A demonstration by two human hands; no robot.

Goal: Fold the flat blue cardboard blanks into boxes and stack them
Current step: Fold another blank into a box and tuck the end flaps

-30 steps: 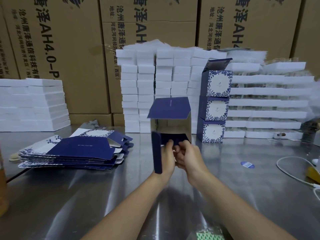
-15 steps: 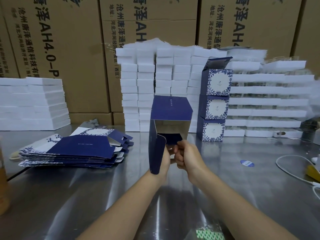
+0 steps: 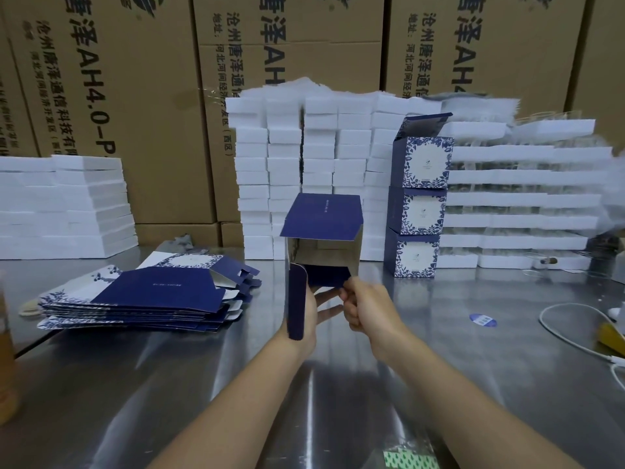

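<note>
A half-folded blue box is held up above the steel table, its open end facing me and its brown inside showing. My left hand grips the box's near left side, partly hidden behind a long blue flap that hangs down. My right hand pinches a small blue flap at the box's lower edge. A pile of flat blue blanks lies on the table to the left. Three folded boxes stand stacked at the right, the top one with its lid flap up.
White foam blocks are stacked behind the box, and more at the left and right. Large brown cartons form a wall at the back. A white cable and a blue sticker lie at the right.
The box has tilted so its open end faces me more. The long left flap has swung inward, and my right hand has shifted onto the bottom flap.
</note>
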